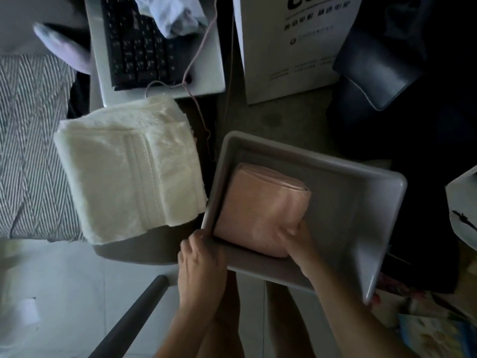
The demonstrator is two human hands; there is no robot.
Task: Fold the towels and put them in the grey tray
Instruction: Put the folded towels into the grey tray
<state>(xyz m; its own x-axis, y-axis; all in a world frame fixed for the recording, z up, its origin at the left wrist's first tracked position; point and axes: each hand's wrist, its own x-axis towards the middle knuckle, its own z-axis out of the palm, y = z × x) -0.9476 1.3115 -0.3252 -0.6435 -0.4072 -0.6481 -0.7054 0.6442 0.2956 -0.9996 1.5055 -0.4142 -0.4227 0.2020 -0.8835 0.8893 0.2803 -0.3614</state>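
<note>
Inside the tray, the right hand holds the near corner of the folded pink towel, fingers curled on it, and places it against the left wall. The left hand grips the tray rim just beside that corner. I judge the step is putting this towel down. Next, both hands must let go and reach left, past the left hand, for the white towel, which looks already folded.

The tray looks smooth matt grey plastic, the pink towel smooth cloth, the cream towel nubbly terry.
</note>
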